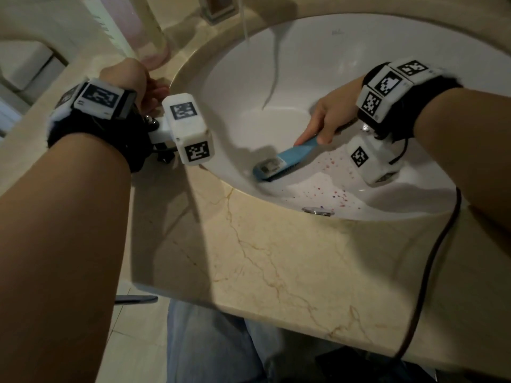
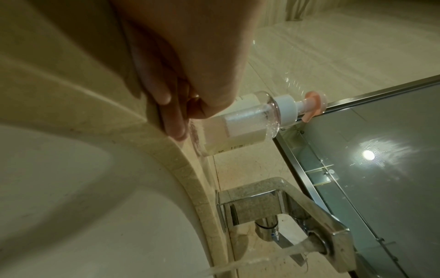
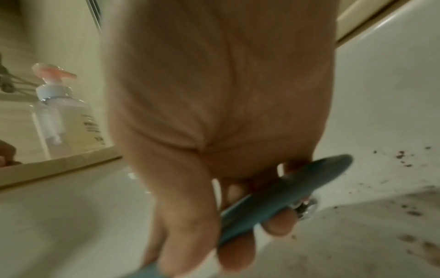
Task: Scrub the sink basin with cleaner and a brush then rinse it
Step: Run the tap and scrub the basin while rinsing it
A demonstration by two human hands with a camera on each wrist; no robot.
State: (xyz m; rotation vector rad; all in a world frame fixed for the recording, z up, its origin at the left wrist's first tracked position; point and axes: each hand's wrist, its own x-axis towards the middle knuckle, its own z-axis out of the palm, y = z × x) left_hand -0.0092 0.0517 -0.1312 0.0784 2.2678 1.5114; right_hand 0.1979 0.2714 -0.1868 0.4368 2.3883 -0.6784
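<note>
The white sink basin (image 1: 318,64) has reddish and dark specks (image 1: 331,189) on its near slope. My right hand (image 1: 329,117) grips the handle of a blue scrub brush (image 1: 282,158). The brush head lies bristles down on the basin's left slope. In the right wrist view my fingers curl round the brush handle (image 3: 281,191), and the specks (image 3: 404,212) lie to the right. My left hand (image 1: 143,87) rests on the counter at the basin's left rim, fingers (image 2: 171,112) fairly straight and holding nothing. A thin water stream (image 1: 244,20) falls into the basin.
A clear pump bottle (image 2: 238,127) with a pink nozzle stands on the beige marble counter (image 1: 276,258) just beyond my left hand. The steel faucet (image 2: 285,206) runs water, with a mirror (image 2: 369,169) behind. A black cable (image 1: 425,272) hangs from my right wrist over the counter front.
</note>
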